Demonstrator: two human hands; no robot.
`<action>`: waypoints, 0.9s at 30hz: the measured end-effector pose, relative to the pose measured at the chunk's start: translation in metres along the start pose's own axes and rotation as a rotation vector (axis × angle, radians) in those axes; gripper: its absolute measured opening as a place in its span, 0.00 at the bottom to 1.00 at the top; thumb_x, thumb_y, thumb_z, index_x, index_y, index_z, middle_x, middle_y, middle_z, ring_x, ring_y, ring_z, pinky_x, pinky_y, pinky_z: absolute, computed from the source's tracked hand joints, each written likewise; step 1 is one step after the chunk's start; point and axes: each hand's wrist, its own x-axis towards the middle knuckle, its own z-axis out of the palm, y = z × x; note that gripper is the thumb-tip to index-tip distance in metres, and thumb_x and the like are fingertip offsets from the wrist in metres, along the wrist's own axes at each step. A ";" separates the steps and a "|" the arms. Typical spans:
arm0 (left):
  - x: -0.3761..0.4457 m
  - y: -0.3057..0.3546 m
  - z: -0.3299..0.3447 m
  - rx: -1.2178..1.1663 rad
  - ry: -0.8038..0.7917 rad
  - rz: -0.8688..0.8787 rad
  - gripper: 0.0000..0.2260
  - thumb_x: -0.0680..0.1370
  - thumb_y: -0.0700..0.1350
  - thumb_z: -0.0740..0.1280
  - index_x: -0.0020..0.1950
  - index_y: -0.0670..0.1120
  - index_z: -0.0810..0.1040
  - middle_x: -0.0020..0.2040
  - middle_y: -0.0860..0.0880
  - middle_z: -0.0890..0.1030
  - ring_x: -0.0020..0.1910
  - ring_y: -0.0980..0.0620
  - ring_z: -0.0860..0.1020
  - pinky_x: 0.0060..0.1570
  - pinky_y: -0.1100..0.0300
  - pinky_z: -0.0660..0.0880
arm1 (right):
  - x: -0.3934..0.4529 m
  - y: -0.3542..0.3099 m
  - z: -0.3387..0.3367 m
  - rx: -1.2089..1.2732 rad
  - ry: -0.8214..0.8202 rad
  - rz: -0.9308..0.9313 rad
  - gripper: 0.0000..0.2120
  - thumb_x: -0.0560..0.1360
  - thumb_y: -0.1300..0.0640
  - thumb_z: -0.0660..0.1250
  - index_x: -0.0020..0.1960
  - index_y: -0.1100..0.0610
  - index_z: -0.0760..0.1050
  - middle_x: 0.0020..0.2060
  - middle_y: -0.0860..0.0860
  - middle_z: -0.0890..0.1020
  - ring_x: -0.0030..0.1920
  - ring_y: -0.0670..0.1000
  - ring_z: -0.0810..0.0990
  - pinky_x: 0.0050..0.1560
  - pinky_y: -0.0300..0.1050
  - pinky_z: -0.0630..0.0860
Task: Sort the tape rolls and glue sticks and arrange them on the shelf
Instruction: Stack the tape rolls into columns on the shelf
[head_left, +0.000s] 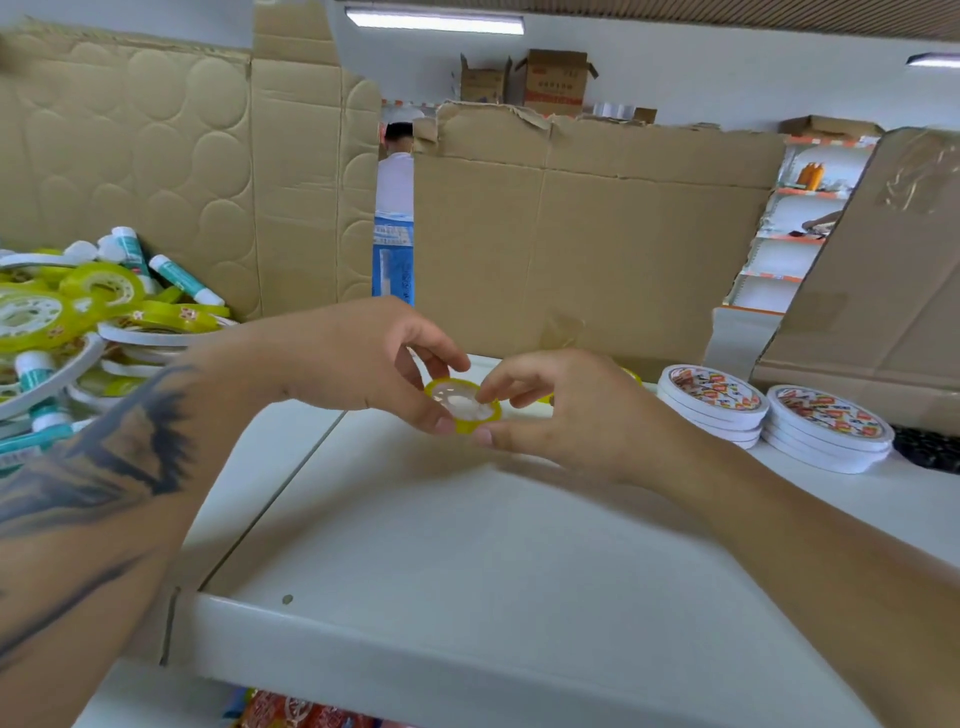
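I have a small yellow tape roll pinched between both hands: my left hand grips its near and far edge with thumb and fingers, and my right hand holds its right side the same way, just above the white shelf. By my reckoning the job is barely begun. To the right of this roll two low stacks of flat white tape discs with printed red-and-orange faces already stand side by side on the shelf, and something yellow shows behind my right hand, too hidden to name. To the left of the roll the unsorted pile is large: glossy translucent yellow-green rolls with a flower print, thin white discs, and teal-and-white glue sticks lying every which way; none of the sticks looks placed yet. The roll in my fingers is a shiny ring with a pale, clear centre. The shelf is smooth painted metal with a rounded front lip. Behind it stands rough brown cardboard, creased and torn along the top.
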 end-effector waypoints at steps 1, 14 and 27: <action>0.000 0.001 0.001 -0.012 0.011 0.006 0.26 0.67 0.54 0.82 0.63 0.59 0.80 0.49 0.67 0.82 0.47 0.58 0.82 0.56 0.51 0.79 | 0.000 -0.001 -0.001 0.017 0.010 -0.006 0.11 0.70 0.42 0.77 0.50 0.39 0.81 0.49 0.38 0.83 0.53 0.35 0.80 0.51 0.34 0.74; 0.008 0.014 0.049 0.353 -0.142 -0.117 0.35 0.77 0.72 0.59 0.77 0.53 0.65 0.76 0.49 0.67 0.76 0.44 0.64 0.74 0.48 0.64 | 0.017 0.044 -0.024 -0.316 0.236 0.165 0.10 0.75 0.42 0.71 0.54 0.44 0.78 0.51 0.48 0.84 0.56 0.54 0.80 0.59 0.51 0.75; 0.001 0.022 0.049 0.415 -0.293 -0.169 0.41 0.77 0.74 0.52 0.84 0.55 0.46 0.84 0.53 0.48 0.83 0.48 0.48 0.79 0.43 0.52 | 0.023 0.056 -0.015 -0.404 0.168 0.290 0.10 0.78 0.41 0.67 0.56 0.44 0.77 0.54 0.47 0.81 0.59 0.56 0.76 0.59 0.50 0.66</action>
